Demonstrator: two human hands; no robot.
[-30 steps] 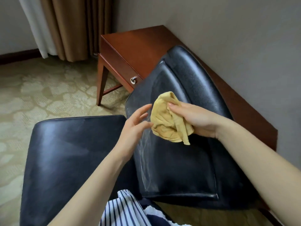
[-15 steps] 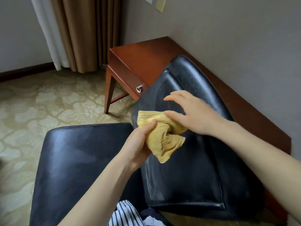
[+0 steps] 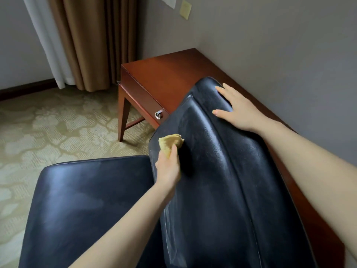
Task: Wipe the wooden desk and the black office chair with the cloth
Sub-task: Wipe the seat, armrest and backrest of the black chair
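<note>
Head view: the left hand (image 3: 168,167) grips the yellow cloth (image 3: 170,143) against the black chair (image 3: 222,180) backrest, its fingers mostly hidden, probably curled. The right hand (image 3: 238,111) lies flat on the backrest's top, fingers spread. The chair partly covers the wooden desk (image 3: 164,78).

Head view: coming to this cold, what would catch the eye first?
The black office chair fills the middle, its backrest leaning toward the wooden desk along the wall. The left hand grips a yellow cloth against the backrest's left edge, while the right hand rests flat, fingers spread, near the top.
</note>
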